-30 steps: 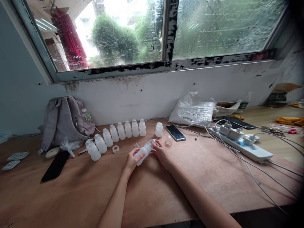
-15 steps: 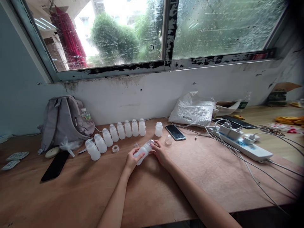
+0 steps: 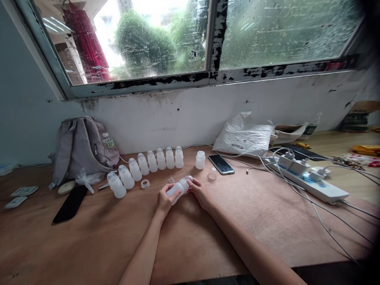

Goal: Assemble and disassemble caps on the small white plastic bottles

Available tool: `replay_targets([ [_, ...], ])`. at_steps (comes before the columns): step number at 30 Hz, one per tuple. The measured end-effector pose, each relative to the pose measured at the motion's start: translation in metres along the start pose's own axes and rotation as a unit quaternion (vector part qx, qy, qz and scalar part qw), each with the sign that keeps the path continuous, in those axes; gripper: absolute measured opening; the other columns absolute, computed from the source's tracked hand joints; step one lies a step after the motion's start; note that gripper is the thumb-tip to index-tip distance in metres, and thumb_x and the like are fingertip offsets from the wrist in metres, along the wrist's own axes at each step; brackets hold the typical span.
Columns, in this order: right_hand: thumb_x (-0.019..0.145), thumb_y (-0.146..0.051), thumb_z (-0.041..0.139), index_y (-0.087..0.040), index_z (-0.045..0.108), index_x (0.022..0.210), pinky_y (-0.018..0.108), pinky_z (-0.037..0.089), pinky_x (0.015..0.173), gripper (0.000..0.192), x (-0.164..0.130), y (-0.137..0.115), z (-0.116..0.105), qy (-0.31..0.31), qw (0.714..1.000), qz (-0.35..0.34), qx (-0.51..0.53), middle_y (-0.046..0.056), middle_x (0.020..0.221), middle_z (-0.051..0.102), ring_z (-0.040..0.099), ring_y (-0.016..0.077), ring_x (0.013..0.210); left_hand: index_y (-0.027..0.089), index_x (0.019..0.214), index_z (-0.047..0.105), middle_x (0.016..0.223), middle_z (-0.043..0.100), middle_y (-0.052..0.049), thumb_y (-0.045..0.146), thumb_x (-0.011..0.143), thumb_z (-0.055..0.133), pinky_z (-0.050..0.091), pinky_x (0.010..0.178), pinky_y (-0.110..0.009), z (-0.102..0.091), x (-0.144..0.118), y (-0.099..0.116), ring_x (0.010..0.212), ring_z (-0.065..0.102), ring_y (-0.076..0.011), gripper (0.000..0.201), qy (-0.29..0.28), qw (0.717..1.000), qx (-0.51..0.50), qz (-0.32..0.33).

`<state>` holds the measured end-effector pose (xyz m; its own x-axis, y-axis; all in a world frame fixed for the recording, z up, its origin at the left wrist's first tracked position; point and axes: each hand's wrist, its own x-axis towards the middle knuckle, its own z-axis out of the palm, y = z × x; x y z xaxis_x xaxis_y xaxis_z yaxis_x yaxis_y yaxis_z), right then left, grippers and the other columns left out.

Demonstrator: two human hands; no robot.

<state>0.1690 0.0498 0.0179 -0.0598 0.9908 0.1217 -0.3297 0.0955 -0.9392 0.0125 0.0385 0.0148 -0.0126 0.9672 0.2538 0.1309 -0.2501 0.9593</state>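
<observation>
**Item: translucent bottle, held in both hands at mid-table**

Small bottle [image 3: 178, 187] of milky translucent plastic, capped end clearer. Lying tilted, long axis running from 7 o'clock up to 1 o'clock, cap end pointing at 1 o'clock toward the wall. Held just above the brown table [image 3: 89, 245], slightly beyond its middle.

Left hand [image 3: 164, 202] wrapped around the base end, fingers curled and clamped on the body. Right hand [image 3: 200, 192] at the cap end, fingertips pinched on the cap.

Open room: bare tabletop from 4 through 8 o'clock, down to the near edge, crossed only by the two forearms. Far side bounded by the white wall under the window.

Close by: loose white ring [image 3: 145, 183] at 10 o'clock; small clear cap [image 3: 211, 174] at 2 o'clock. Row of capped bottles [image 3: 148, 168] curving from 9 to 12 o'clock; single open bottle [image 3: 200, 160] at 1 o'clock, just beside a phone [image 3: 221, 164].

Further out: grey backpack [image 3: 80, 148] and black phone [image 3: 69, 198] at 9 o'clock; white plastic bag [image 3: 243, 136] at 2 o'clock; power strip [image 3: 317, 186] with trailing cables at 3 o'clock, cables running toward the right-hand edge.
</observation>
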Motion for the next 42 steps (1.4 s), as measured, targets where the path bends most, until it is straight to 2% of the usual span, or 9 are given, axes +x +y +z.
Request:
replay_targets([
  [6, 0.069, -0.039, 0.063, -0.017, 0.063, 0.091, 0.025, 0.041, 0.061, 0.031, 0.002, -0.003, -0.004, -0.046, 0.999, 0.009, -0.004, 0.003, 0.085, 0.062, 0.054, 0.0151, 0.075, 0.012, 0.087, 0.063, 0.081, 0.065, -0.009, 0.033, 0.06, 0.069, 0.046, 0.066, -0.03, -0.001, 0.002, -0.001, 0.075, 0.059, -0.0217, 0.035, -0.005, 1.0, 0.012, 0.01],
  [16, 0.069, -0.04, 0.062, -0.016, 0.062, 0.09, 0.023, 0.038, 0.054, 0.032, 0.0, -0.006, 0.0, -0.051, 0.998, 0.026, -0.022, 0.005, 0.086, 0.062, 0.054, 0.0161, 0.073, 0.012, 0.086, 0.063, 0.081, 0.065, -0.008, 0.034, 0.061, 0.068, 0.046, 0.068, -0.03, -0.006, 0.002, 0.001, 0.076, 0.059, -0.021, 0.034, -0.002, 0.999, 0.036, 0.036],
  [21, 0.069, -0.039, 0.06, -0.017, 0.062, 0.09, 0.022, 0.039, 0.053, 0.03, 0.004, -0.019, -0.003, -0.067, 0.996, 0.054, -0.033, 0.005, 0.082, 0.061, 0.055, 0.0154, 0.071, 0.012, 0.087, 0.062, 0.082, 0.065, -0.008, 0.034, 0.061, 0.068, 0.046, 0.068, -0.03, 0.0, 0.002, 0.002, 0.076, 0.06, -0.0208, 0.034, 0.009, 0.999, 0.033, 0.041],
  [23, 0.071, -0.042, 0.058, -0.017, 0.062, 0.089, 0.022, 0.04, 0.052, 0.031, 0.007, -0.026, -0.002, -0.047, 0.995, 0.069, -0.052, 0.005, 0.08, 0.061, 0.056, 0.0155, 0.069, 0.012, 0.089, 0.061, 0.084, 0.065, -0.008, 0.034, 0.061, 0.067, 0.047, 0.069, -0.03, 0.002, 0.001, 0.003, 0.077, 0.06, -0.0207, 0.035, 0.008, 0.998, 0.025, 0.049],
  [26, 0.071, -0.047, 0.055, -0.016, 0.063, 0.084, 0.023, 0.041, 0.052, 0.034, 0.01, -0.031, 0.005, -0.009, 0.994, 0.053, -0.092, 0.006, 0.077, 0.061, 0.055, 0.0154, 0.069, 0.013, 0.092, 0.059, 0.084, 0.065, -0.008, 0.035, 0.064, 0.065, 0.047, 0.068, -0.029, 0.0, -0.001, 0.004, 0.077, 0.06, -0.0199, 0.036, 0.009, 0.997, 0.018, 0.068],
  [33, 0.072, -0.047, 0.055, -0.015, 0.063, 0.086, 0.024, 0.045, 0.057, 0.036, 0.006, -0.029, 0.02, -0.042, 0.993, 0.032, -0.107, 0.007, 0.079, 0.061, 0.055, 0.0155, 0.072, 0.015, 0.092, 0.059, 0.084, 0.065, -0.006, 0.035, 0.065, 0.064, 0.047, 0.067, -0.028, -0.012, -0.009, 0.01, 0.075, 0.06, -0.0195, 0.033, 0.045, 0.99, 0.08, 0.112],
  [36, 0.073, -0.048, 0.053, -0.016, 0.063, 0.09, 0.023, 0.045, 0.057, 0.037, 0.004, -0.038, 0.014, -0.06, 0.987, 0.035, -0.143, 0.007, 0.082, 0.061, 0.055, 0.0153, 0.073, 0.016, 0.093, 0.058, 0.086, 0.064, -0.006, 0.036, 0.066, 0.063, 0.047, 0.069, -0.029, -0.01, -0.009, 0.011, 0.078, 0.06, -0.0197, 0.034, 0.035, 0.99, 0.073, 0.112],
  [39, 0.071, -0.047, 0.056, -0.015, 0.063, 0.09, 0.022, 0.044, 0.054, 0.038, 0.009, -0.055, 0.005, -0.075, 0.975, 0.035, -0.205, 0.007, 0.08, 0.062, 0.055, 0.0143, 0.069, 0.017, 0.099, 0.056, 0.092, 0.063, -0.007, 0.035, 0.07, 0.06, 0.046, 0.074, -0.03, -0.006, -0.006, 0.009, 0.085, 0.059, -0.02, 0.034, -0.006, 0.993, 0.038, 0.116],
  [42, 0.069, -0.045, 0.06, -0.013, 0.063, 0.091, 0.023, 0.043, 0.052, 0.04, 0.023, -0.078, 0.0, -0.066, 0.958, -0.001, -0.279, 0.007, 0.075, 0.062, 0.056, 0.0137, 0.063, 0.019, 0.108, 0.052, 0.105, 0.059, -0.008, 0.033, 0.076, 0.054, 0.044, 0.08, -0.031, -0.007, -0.002, 0.006, 0.097, 0.054, -0.0207, 0.035, -0.03, 0.992, 0.016, 0.125],
])
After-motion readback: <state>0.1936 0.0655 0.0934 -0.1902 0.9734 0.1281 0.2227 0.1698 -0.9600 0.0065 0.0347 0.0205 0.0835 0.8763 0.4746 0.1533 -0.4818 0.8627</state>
